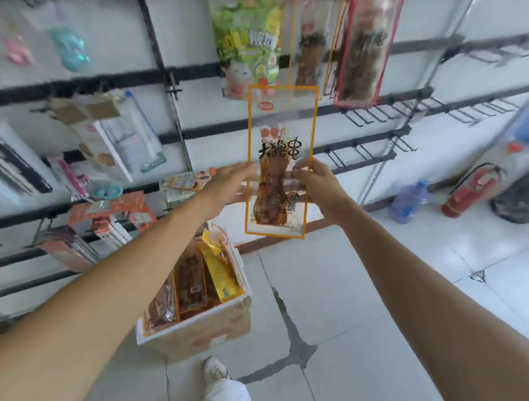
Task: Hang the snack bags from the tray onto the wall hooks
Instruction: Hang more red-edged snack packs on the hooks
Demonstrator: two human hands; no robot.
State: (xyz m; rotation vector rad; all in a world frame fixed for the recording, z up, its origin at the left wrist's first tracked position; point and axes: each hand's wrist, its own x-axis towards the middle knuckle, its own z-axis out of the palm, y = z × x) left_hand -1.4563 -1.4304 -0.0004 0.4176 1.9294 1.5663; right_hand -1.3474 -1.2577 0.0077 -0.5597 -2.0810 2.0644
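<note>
Item: snack bag [281, 166], held in the air before the wall hooks [361, 118], above and beyond the tray [195, 320] on the floor [336, 288].
Hands: both arms stretched forward. The left hand [233, 183] pinches the bag's left edge and the right hand [315, 180] its right edge, so each grip is closed on the bag at mid-height.
Orientation: long axis near upright, top towards the hooks, lower end tilted slightly left.
Appearance: clear plastic, orange border, black lettering, brown contents in the lower half.

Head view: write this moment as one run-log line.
left hand, right hand: hold orange-edged snack bag | state: unhung | box: more snack bags
</note>
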